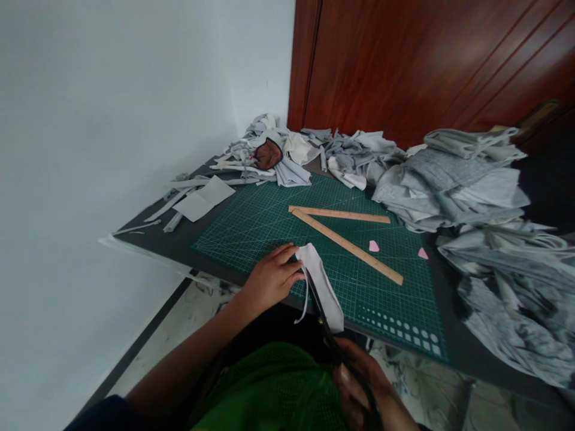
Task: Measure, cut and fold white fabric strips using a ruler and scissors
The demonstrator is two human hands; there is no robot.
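My left hand [275,274] pinches the far end of a narrow white fabric strip [324,284] at the near edge of the green cutting mat [265,215]. My right hand [366,380] is closed around the handles of black scissors [330,338]. Their blades lie along the strip's left edge and point toward my left fingers. A thin sliver of fabric [306,299] curls down beside the blades, partly separated from the strip. Two wooden rulers [348,244] [341,214] lie on the mat beyond, meeting at their left ends.
Two pink chalk pieces [374,246] [423,254] lie right of the rulers. Grey fabric piles [449,185] fill the right side and back. Fabric scraps and a brown cloth piece [268,154] lie at the back left, near a white sheet [204,199]. A wooden door [404,66] stands behind.
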